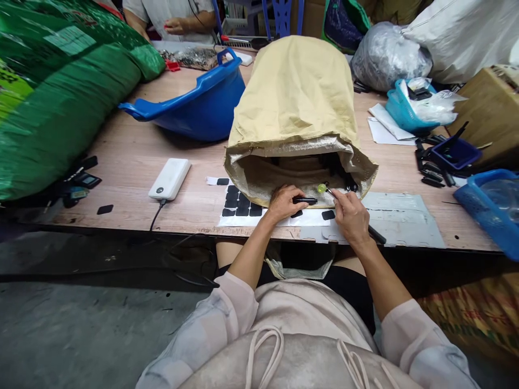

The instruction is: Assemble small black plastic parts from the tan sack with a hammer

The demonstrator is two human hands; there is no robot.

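My left hand (286, 203) is closed on a small black rod-shaped piece (306, 200) at the mouth of a yellow woven sack (300, 92). Its far end points right. Beside it, my right hand (351, 217) is wrapped round a tool with a black handle (377, 235). A thin metal shaft and a round yellow-green head (321, 188) stick out ahead of the fingers, close to the black piece but apart from it. Dark items lie in shadow inside the sack. Under my hands is a white strip (279, 222) with several black rounded-square pads (242, 204).
A white power bank (169, 179) with a cable lies left. Behind it is a blue basin (194, 111); green bags (81, 97) fill the left side. Right are black parts (432, 173), a purple tray (456, 154) and blue baskets (492, 208). Another person's hand (178, 26) is across the table.
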